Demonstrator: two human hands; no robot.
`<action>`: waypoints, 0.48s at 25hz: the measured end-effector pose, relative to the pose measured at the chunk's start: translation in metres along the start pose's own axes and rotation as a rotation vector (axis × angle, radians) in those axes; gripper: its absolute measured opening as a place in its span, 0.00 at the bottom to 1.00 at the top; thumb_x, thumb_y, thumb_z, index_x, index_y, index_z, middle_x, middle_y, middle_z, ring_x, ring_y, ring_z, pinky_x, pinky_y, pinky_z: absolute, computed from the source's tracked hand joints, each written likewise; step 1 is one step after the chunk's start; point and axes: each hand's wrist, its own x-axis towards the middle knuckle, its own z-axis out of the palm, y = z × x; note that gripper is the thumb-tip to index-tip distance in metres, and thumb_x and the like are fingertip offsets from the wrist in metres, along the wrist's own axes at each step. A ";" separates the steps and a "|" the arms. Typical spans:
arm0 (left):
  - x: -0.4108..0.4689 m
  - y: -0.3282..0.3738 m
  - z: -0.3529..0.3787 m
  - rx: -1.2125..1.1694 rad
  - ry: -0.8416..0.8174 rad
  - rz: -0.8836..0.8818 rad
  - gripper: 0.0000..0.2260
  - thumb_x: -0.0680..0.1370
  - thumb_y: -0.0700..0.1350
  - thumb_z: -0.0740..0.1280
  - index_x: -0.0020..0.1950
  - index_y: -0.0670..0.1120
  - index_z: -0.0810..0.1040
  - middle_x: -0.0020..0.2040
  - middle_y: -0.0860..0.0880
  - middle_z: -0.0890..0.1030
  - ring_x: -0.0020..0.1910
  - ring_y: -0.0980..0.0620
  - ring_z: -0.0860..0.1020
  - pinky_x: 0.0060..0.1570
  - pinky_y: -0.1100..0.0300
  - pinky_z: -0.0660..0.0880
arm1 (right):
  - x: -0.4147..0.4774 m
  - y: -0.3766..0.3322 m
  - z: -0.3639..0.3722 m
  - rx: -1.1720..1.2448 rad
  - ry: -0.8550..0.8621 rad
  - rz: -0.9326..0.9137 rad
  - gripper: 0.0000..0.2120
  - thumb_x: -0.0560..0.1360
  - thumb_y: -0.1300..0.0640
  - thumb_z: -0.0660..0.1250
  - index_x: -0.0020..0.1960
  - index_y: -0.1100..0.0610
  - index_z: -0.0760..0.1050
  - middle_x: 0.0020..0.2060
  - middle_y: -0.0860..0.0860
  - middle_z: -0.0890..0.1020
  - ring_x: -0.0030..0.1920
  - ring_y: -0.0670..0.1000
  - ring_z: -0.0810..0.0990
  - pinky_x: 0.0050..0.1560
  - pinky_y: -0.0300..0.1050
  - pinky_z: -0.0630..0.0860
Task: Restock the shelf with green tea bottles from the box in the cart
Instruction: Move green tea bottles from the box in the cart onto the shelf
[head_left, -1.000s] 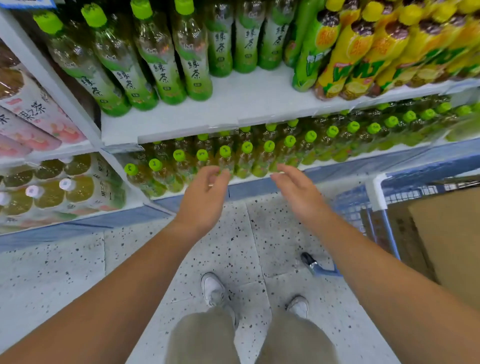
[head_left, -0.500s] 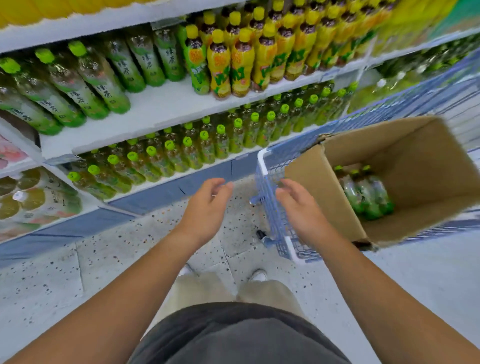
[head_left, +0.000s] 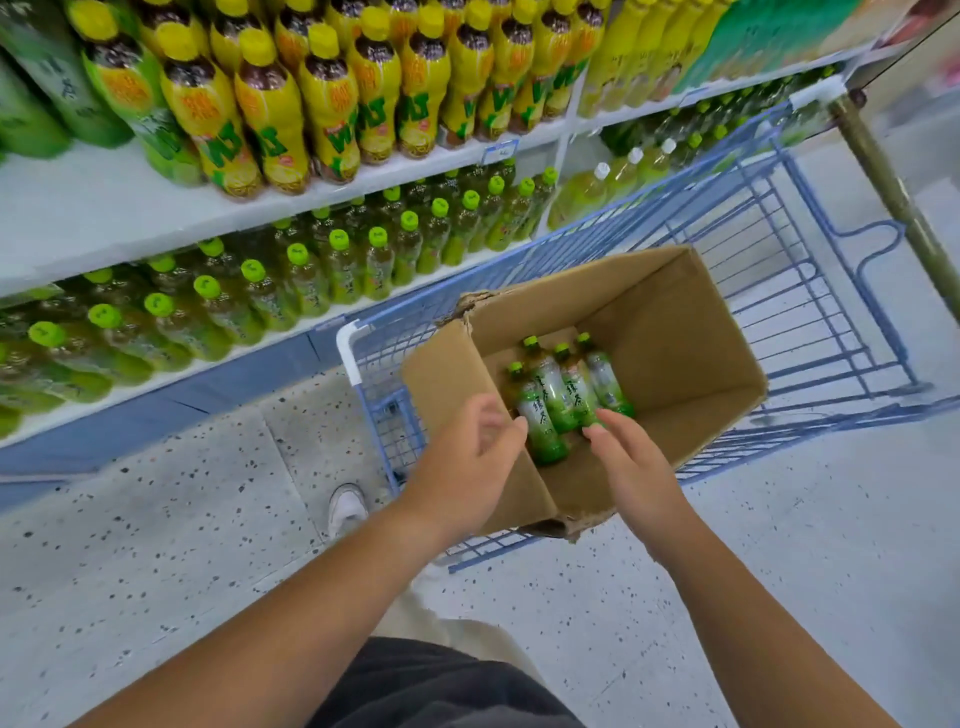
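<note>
View has swung from the shelf to the cart (head_left: 810, 249): 1 s ago both hands were held out toward the lower rows w/ the cart only at the right edge. Half a sec ago they were short of the box (head_left: 675, 332); now they're over its open top, centre of frame.

Left hand (head_left: 467, 457): fingers loose and apart, holding nothing, over the near-left flap, fingertips just beside the nearest bottle. Right hand (head_left: 631, 467): also loose and empty, fingertips at the base ends of the bottles. Contact: can't tell.

Green tea bottles (head_left: 563, 395): four, lying side by side on the box bottom, caps pointing away from the person. None lifted yet.

Shelf (head_left: 78, 208) runs across the upper left. There's a bare white patch on the mid level at far left, next to the yellow bottles (head_left: 332, 93); the level below is packed w/ green caps.

Meaning, prob.: the reach for the next bottles is nearly done and the grab comes next. Only four remain in the box, so likely close to the last loads.
</note>
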 end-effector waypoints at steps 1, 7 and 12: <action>0.009 0.007 0.010 -0.003 -0.044 -0.007 0.23 0.83 0.57 0.60 0.75 0.51 0.64 0.62 0.57 0.76 0.57 0.61 0.74 0.55 0.62 0.69 | 0.007 0.002 -0.009 -0.019 0.028 0.024 0.19 0.82 0.48 0.60 0.73 0.49 0.69 0.57 0.39 0.76 0.61 0.44 0.73 0.64 0.44 0.69; 0.084 0.028 0.068 0.059 -0.154 -0.180 0.15 0.82 0.57 0.55 0.59 0.47 0.68 0.40 0.46 0.74 0.36 0.49 0.73 0.44 0.48 0.74 | 0.055 0.017 -0.052 -0.097 0.091 0.130 0.22 0.82 0.46 0.58 0.73 0.52 0.70 0.67 0.48 0.75 0.68 0.50 0.72 0.70 0.52 0.68; 0.144 0.013 0.120 0.133 -0.109 -0.327 0.23 0.83 0.53 0.55 0.69 0.36 0.68 0.58 0.36 0.76 0.43 0.46 0.75 0.31 0.55 0.59 | 0.123 0.037 -0.079 -0.318 -0.014 0.112 0.21 0.83 0.46 0.57 0.71 0.54 0.72 0.65 0.50 0.77 0.66 0.52 0.73 0.66 0.47 0.67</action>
